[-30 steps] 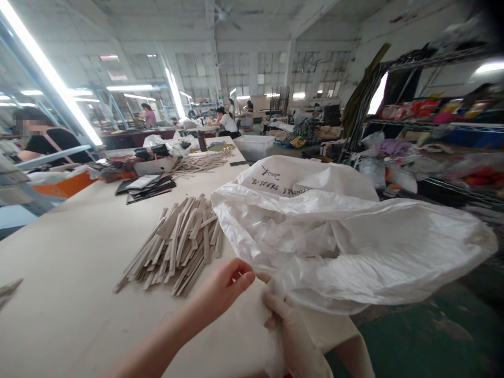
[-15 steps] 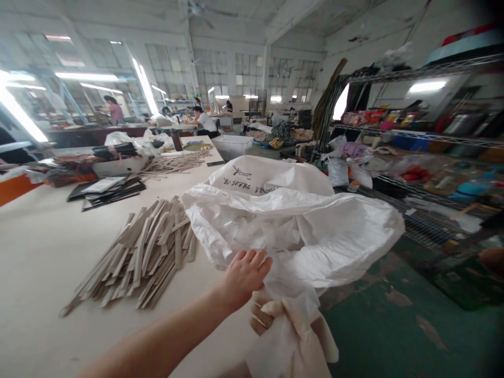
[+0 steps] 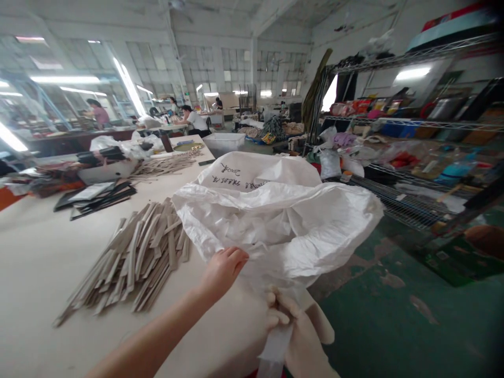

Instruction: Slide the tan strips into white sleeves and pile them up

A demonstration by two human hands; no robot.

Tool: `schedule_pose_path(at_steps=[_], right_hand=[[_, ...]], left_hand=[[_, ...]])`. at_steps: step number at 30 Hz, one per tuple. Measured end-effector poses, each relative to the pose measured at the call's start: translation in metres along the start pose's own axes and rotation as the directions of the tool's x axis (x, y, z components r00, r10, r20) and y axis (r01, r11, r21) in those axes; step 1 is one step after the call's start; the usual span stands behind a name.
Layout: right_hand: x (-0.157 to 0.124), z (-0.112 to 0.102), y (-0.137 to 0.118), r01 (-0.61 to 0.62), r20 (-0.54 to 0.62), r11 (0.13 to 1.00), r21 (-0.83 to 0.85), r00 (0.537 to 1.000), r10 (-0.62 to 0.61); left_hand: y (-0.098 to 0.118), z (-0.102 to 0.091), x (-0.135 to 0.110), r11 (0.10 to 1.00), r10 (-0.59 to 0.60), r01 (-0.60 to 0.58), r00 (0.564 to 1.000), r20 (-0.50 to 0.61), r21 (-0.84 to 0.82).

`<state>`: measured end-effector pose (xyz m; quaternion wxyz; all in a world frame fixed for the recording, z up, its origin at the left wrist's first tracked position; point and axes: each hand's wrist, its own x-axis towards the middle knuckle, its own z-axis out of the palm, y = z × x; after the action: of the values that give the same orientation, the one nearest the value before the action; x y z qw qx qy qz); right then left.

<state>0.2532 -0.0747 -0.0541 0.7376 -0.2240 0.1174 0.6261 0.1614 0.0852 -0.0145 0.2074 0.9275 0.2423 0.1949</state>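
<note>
Your white sack sprawls mid-frame, just above both hands. Your left hand curls its fingers over the near rim. Your gloved right hand, lower centre, is clenched on bunched fabric. Half a second ago the left lay flat (fingers splayed). One sack, one heap of strips on the surface.

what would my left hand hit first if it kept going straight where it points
Likely the white sack: the left hand is curled at its near rim and would press into the crumpled inside; depth is hard to judge.
</note>
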Motion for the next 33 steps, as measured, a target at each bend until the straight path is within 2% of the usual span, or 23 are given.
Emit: schedule_pose_path(at_steps=[2, 4, 7, 10, 12, 16, 18, 21, 23, 25, 28, 31, 33], right_hand=[[0.002, 0.001, 0.003, -0.059, 0.008, 0.997, 0.047, 0.998, 0.059], [0.003, 0.003, 0.004, -0.085, 0.029, 0.994, 0.062, 0.996, 0.084], [-0.003, 0.006, -0.003, -0.070, 0.068, 0.996, 0.060, 0.996, 0.066], [-0.012, 0.008, -0.013, -0.022, 0.154, 0.998, 0.065, 0.988, 0.011], [-0.018, 0.010, -0.017, 0.000, 0.184, 0.997, 0.075, 0.983, -0.014], [-0.019, 0.017, -0.015, 0.055, 0.104, 0.998, 0.009, 0.993, -0.056], [-0.014, 0.022, -0.011, 0.122, 0.045, 0.990, -0.071, 0.992, -0.119], [-0.006, 0.030, -0.003, 0.190, -0.006, 0.963, -0.190, 0.981, -0.194], [-0.004, 0.033, 0.007, 0.097, 0.009, 0.961, -0.260, 0.995, -0.098], [-0.006, 0.035, 0.020, -0.092, 0.053, 0.940, -0.329, 0.992, 0.115], [-0.013, 0.038, 0.039, -0.259, 0.121, 0.872, -0.416, 0.934, 0.335], [-0.015, 0.042, 0.051, -0.259, 0.160, 0.854, -0.451, 0.918, 0.363], [-0.014, 0.043, 0.055, -0.251, 0.160, 0.828, -0.501, 0.914, 0.374]], left_hand=[[-0.007, 0.000, -0.003, 0.987, -0.132, 0.122, 0.986, -0.106, -0.101], [-0.012, 0.000, -0.001, 0.952, -0.255, 0.212, 0.948, -0.188, -0.222], [-0.012, -0.005, 0.008, 0.884, -0.359, 0.251, 0.905, -0.228, -0.395], [-0.010, -0.017, 0.012, 0.806, -0.425, 0.264, 0.881, -0.207, -0.530], [-0.008, -0.027, 0.010, 0.742, -0.463, 0.286, 0.873, -0.155, -0.607], [-0.004, -0.042, -0.003, 0.631, -0.505, 0.331, 0.862, -0.048, -0.702], [0.002, -0.049, -0.010, 0.604, -0.502, 0.362, 0.865, 0.013, -0.710], [0.017, -0.058, -0.018, 0.632, -0.413, 0.403, 0.898, 0.152, -0.662], [0.028, -0.062, -0.021, 0.693, -0.329, 0.379, 0.923, 0.198, -0.614], [0.036, -0.062, -0.023, 0.766, -0.274, 0.328, 0.945, 0.180, -0.552], [0.041, -0.053, -0.029, 0.866, -0.245, 0.259, 0.965, 0.090, -0.427], [0.039, -0.042, -0.036, 0.902, -0.235, 0.230, 0.971, 0.031, -0.364], [0.035, -0.036, -0.037, 0.876, -0.268, 0.247, 0.963, 0.008, -0.415]])
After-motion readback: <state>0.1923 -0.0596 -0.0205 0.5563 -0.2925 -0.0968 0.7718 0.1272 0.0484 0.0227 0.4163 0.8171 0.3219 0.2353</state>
